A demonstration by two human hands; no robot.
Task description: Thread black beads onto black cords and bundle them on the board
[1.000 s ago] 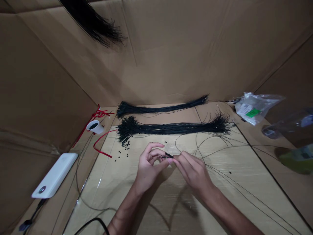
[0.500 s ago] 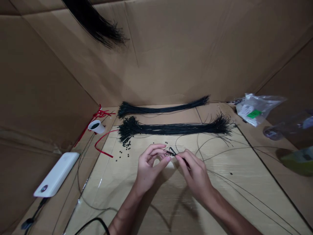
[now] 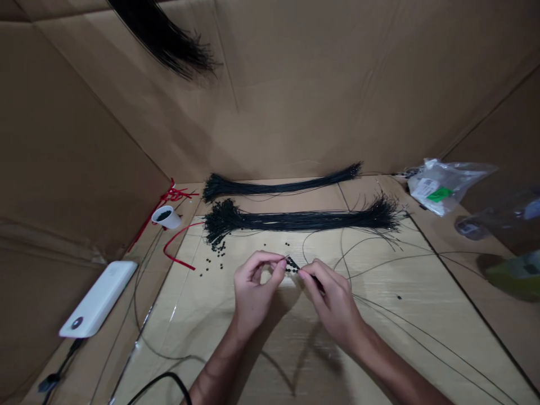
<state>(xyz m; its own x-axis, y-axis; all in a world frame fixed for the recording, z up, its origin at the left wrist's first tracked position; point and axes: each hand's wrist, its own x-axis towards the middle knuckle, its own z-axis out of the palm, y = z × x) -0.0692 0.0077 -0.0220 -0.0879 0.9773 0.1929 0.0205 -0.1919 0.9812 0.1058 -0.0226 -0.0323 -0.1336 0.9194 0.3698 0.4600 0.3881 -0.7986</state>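
Between my two hands is a small loop of black beads [image 3: 292, 264] on dark cord. My left hand [image 3: 258, 284] pinches the loop's left end between thumb and index finger, the other fingers curled behind. My right hand [image 3: 331, 287] grips the loop's right end, where the strands come together; its fingers are closed and part of the cord is hidden in them. Thin dark cords [image 3: 392, 315] trail from around my right hand toward the lower right. Beyond my hands lies a thick bundle of black cords [image 3: 295, 221], with loose black beads [image 3: 221, 247] by its left end.
Behind lies a second black bundle [image 3: 278, 188]. At left are a white cup [image 3: 171, 221] of black beads, red ribbon [image 3: 172, 260] and a white power bank [image 3: 101, 298]. A plastic bag [image 3: 447, 188] and a clear bottle [image 3: 476, 225] stand right. Another bundle [image 3: 169, 42] hangs above. Cardboard walls enclose the table.
My left thumb and index finger have closed together on the beaded loop, which is now spread between both hands. My right hand has shifted slightly left.
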